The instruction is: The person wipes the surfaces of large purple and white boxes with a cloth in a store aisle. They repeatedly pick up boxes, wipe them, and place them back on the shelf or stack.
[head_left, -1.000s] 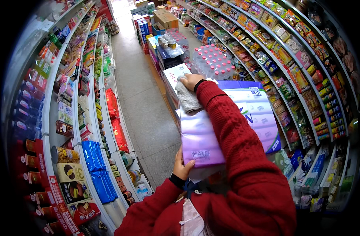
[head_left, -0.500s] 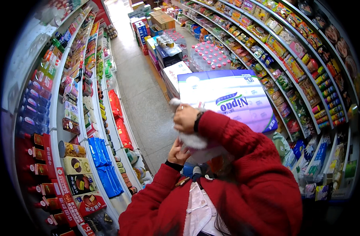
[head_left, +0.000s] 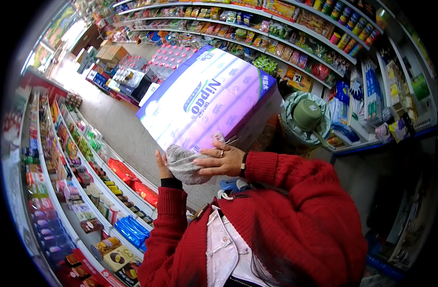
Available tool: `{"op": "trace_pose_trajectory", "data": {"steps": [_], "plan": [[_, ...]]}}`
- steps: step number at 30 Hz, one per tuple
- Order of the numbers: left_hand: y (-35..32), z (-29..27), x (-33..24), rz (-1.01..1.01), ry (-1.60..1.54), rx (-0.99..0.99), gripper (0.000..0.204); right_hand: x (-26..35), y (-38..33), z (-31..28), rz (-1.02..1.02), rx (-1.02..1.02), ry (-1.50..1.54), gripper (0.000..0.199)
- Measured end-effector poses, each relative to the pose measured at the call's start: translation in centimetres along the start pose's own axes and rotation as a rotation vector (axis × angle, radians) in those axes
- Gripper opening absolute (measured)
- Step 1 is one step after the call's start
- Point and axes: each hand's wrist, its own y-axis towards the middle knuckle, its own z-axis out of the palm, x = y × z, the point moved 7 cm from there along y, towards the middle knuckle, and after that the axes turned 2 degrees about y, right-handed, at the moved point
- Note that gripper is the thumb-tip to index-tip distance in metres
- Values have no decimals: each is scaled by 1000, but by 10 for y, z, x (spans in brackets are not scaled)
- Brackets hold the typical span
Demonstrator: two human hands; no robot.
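Two red knitted sleeves: yours, coming in from the near side, one to each hand.
Right hand: reaches leftward with fingers stretched out across the grey cloth, close against the near end of the wrapped pack; your thumb is hidden, so you cannot tell whether it pinches the fabric. You wear a ring on it and a dark band at the wrist.
Left hand: upright at the cloth's left edge, by the pack's near left corner; part of it is covered, so its grip cannot be told.
Grey cloth: bunched between your hands, at the pack's near edge.
Wrapped pack: white and purple, slanted in front of you; its support is out of sight.
Far side: pink-capped bottles beyond the pack, a brown carton left of them, snack shelves behind.
Right: a green pail in a pale-lined bin.
Left: red bags and blue packets on your shelving side.
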Motion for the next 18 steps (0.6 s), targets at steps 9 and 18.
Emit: {"op": "trace_pose_trajectory", "data": {"steps": [9, 18], "plan": [[16, 6, 69, -280, -40, 220, 83, -41, -36, -24, 323, -296, -63, 41], [21, 26, 36, 81, 214, -11, 66, -135, -86, -39, 463, -618, -211, 34]]}}
